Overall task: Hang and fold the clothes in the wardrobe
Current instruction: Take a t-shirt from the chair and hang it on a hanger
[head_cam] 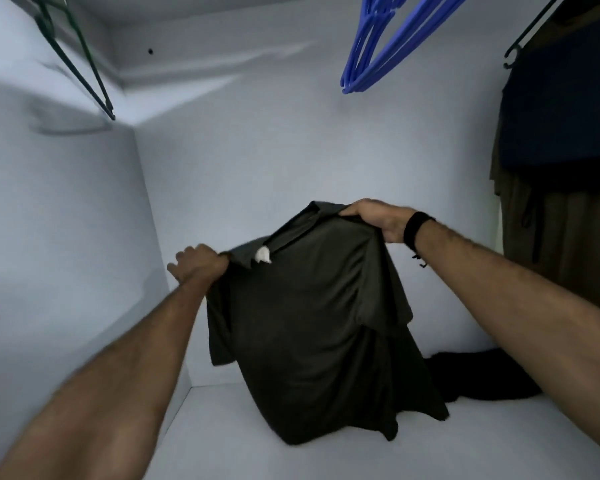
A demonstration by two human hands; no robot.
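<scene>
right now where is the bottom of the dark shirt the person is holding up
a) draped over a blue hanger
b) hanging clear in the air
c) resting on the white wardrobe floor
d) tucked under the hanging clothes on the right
c, the dark shirt, held at its shoulders by the left hand and right hand, has its hem bunched on the white wardrobe floor.

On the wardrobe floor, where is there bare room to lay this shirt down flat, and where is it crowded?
Bare floor lies in front of and left of the held shirt, up to the left wall, and front right below the right forearm. Crowded: the back right corner, where a black garment lies under hanging clothes. Left hand and right hand grip the shirt's shoulders.
</scene>
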